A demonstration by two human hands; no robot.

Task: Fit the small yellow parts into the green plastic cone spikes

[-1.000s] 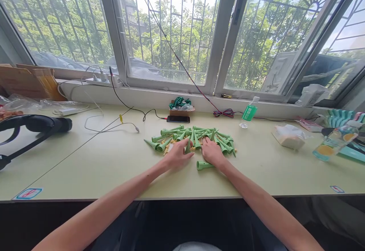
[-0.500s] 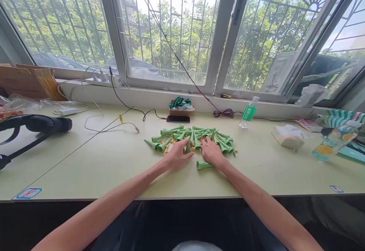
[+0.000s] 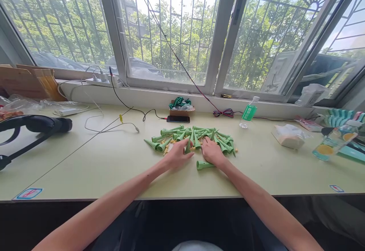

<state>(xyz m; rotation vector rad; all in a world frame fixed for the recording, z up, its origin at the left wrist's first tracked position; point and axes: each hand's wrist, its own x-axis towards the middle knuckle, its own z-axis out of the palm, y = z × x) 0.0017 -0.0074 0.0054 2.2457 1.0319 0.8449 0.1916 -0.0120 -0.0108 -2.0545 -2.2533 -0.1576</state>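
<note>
A heap of hollow green plastic cone spikes [image 3: 225, 144] lies on the table, with small yellow pieces [image 3: 165, 150] scattered among them. At the near left of the heap, my left hand [image 3: 177, 156] is closed round one green cone spike [image 3: 188, 146], its tip pointing up. My right hand [image 3: 212, 153] reaches into the heap with its fingers curled down; whatever is at the fingertips is hidden. Just below that hand, a single cone spike [image 3: 203, 165] lies on its side, partly covered by the wrist.
Behind the heap are a phone [image 3: 178, 119] on a cable and a small box [image 3: 181, 111] of green wrapping. A water bottle [image 3: 248, 113] stands at the back right, near a tissue pack [image 3: 288, 136] and another bottle [image 3: 335, 142]. A black headset [image 3: 34, 127] lies at left.
Both hands stay almost in place. The fingers of my right hand shift slightly within the heap; the left hand keeps the cone spike at the same spot.
</note>
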